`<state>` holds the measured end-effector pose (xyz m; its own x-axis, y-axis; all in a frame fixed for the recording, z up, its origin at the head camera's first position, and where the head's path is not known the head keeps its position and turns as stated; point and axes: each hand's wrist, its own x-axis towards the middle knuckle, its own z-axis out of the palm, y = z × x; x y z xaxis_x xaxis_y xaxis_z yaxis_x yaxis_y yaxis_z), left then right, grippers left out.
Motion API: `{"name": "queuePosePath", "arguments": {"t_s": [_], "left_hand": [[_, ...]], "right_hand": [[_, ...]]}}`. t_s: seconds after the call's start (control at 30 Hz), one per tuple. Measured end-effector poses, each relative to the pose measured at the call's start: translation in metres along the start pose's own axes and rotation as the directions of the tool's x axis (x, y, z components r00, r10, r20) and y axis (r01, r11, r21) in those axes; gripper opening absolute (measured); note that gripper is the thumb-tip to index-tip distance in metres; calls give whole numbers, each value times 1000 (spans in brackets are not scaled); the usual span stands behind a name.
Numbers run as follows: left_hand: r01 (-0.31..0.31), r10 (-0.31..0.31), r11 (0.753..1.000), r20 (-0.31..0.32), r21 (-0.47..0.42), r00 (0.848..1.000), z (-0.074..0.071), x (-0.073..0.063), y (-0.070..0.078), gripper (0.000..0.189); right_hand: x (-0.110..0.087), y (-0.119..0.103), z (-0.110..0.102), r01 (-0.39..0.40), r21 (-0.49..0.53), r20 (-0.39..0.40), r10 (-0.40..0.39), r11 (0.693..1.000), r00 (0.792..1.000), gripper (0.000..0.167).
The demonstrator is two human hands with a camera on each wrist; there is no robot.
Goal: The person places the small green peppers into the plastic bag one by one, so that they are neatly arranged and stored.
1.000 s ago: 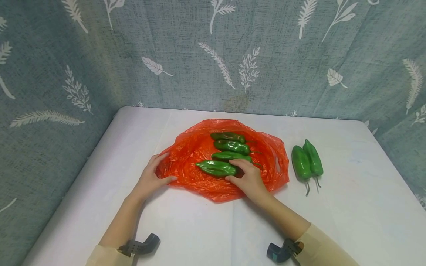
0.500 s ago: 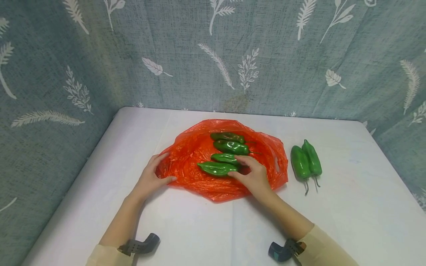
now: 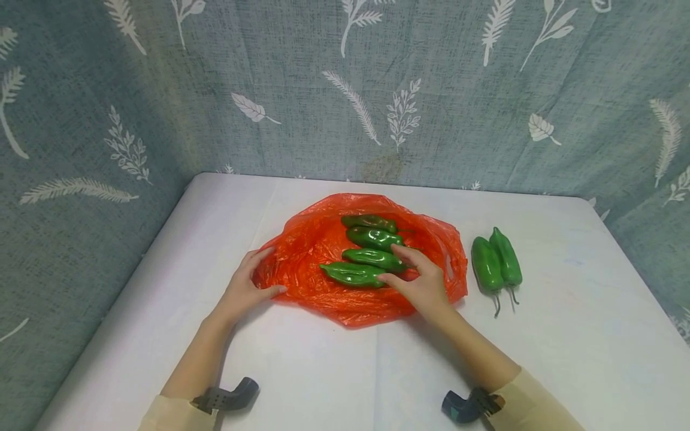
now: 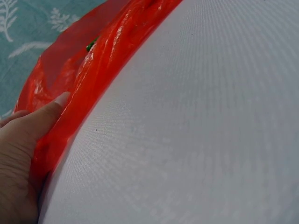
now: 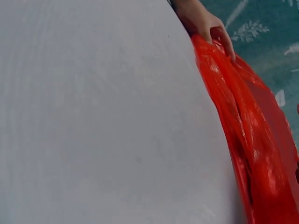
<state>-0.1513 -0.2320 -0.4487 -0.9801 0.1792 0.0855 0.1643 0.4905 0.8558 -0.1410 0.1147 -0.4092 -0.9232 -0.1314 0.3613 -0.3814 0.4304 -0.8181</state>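
Observation:
A red plastic bag (image 3: 302, 263) lies spread with its mouth wide, and several green peppers (image 3: 353, 274) lie side by side in it. My left hand (image 3: 244, 290) holds the bag's left end, its thumb (image 4: 49, 114) on the near rim in the left wrist view. That same grip shows at the top of the right wrist view. Over the right part of the bag is my right hand (image 3: 423, 284), thumb and fingers spread near the stem ends of the two nearest peppers. It grips nothing. The hand hides the stems there.
Two more green peppers (image 3: 487, 266) lie together on the white tabletop (image 3: 323, 371), right of the bag, stems toward me. A grey-green leaf-patterned cloth (image 3: 302, 90) rises behind the table and along its left side.
My right hand has let go of the nearest pepper and drawn back to the right. The second-nearest pepper shows more fully now. My left hand has stayed on the bag.

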Motion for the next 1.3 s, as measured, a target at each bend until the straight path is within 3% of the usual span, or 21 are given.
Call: {"name": "queuePosePath", "arguments": {"t_s": [0.37, 0.6, 0.8, 1.1, 1.3], "left_hand": [[-11, 11, 1000, -1, -16, 1000, 0, -1, 1, 78], [-1, 1, 1000, 4, -15, 1000, -1, -4, 4, 81], [-17, 17, 1000, 2, -17, 1000, -2, -2, 4, 80], [-18, 18, 1000, 3, -8, 1000, -1, -1, 1, 78], [-14, 14, 1000, 1, -6, 1000, 0, 0, 1, 79]], "right_hand": [[-2, -7, -21, -42, -36, -29, 41, 998, 999, 65], [-3, -3, -32, 5, -11, -73, -6, 1000, 997, 61], [-5, -3, -42, -37, 25, -75, 39, 999, 996, 60], [-8, -2, -54, -66, -18, -99, 64, 998, 993, 60], [-9, -1, -61, -33, -37, -143, 27, 999, 989, 61]]}}
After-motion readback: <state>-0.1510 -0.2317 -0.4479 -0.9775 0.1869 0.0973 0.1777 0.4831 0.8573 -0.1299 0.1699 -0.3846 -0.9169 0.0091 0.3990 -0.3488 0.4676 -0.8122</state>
